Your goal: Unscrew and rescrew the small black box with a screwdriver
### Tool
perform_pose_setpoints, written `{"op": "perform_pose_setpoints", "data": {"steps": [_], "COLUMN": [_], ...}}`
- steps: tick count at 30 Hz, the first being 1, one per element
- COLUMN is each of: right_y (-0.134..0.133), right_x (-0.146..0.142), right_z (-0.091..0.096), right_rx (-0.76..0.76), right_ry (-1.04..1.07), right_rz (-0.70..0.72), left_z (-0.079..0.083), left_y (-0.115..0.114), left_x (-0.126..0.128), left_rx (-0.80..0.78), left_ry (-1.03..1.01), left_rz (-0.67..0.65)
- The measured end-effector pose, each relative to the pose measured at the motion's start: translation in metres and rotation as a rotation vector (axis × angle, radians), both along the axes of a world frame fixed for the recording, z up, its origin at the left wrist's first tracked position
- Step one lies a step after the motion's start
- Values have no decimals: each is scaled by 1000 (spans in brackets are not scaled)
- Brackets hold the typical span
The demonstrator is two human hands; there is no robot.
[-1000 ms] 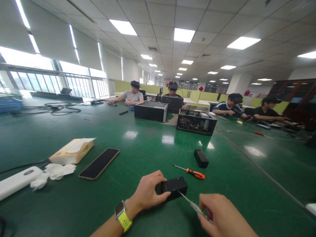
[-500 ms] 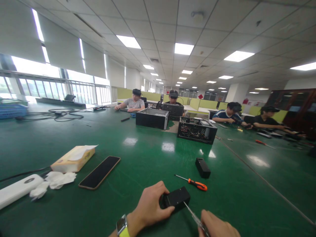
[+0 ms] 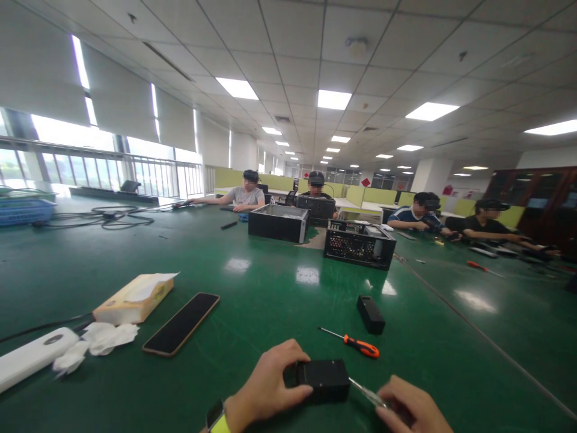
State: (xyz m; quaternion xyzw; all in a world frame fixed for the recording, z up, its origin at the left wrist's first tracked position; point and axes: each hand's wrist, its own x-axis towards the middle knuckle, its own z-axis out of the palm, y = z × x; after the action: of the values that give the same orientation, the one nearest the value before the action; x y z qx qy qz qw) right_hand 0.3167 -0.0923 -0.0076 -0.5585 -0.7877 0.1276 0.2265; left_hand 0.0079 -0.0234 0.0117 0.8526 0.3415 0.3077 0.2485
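Observation:
My left hand (image 3: 274, 385) is closed around the left end of a small black box (image 3: 325, 376), thumb on the near side and fingers behind. The box rests low over the green table. In my right hand (image 3: 412, 406) is a screwdriver (image 3: 367, 392) with a thin metal shaft and a clear-looking handle, partly hidden by the fingers. Its tip meets the right end of the box; whether it sits in a screw or gap I cannot tell. Beyond the hands lies an orange-and-black screwdriver (image 3: 360, 346), and behind that a second black box (image 3: 371, 314).
A phone (image 3: 183, 325), a tissue pack (image 3: 135, 299), crumpled tissues (image 3: 106, 338) and a white device (image 3: 36, 358) lie to the left. Farther back stand computer cases (image 3: 359, 245) (image 3: 279, 224). Several people sit around the table; another screwdriver (image 3: 484, 269) lies right.
The black box has turned so its end faces right. My right hand has moved right, with the screwdriver now at that end. The camera view has shifted slightly.

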Motion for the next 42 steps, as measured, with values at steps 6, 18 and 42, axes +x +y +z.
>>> {"op": "perform_pose_setpoints", "data": {"steps": [6,18,42], "right_y": [12,9,34], "right_x": [10,16,9], "right_z": [22,18,-3], "right_rx": [-94,-352,-141], "right_ry": [83,317,405], "right_rz": [29,68,12], "left_z": [1,2,0], "left_y": [1,1,3], "left_x": [0,-1,-3], "left_rx": [-13,-24,-34], "left_ry": [-1,27,7], "left_rz": [2,11,14]}}
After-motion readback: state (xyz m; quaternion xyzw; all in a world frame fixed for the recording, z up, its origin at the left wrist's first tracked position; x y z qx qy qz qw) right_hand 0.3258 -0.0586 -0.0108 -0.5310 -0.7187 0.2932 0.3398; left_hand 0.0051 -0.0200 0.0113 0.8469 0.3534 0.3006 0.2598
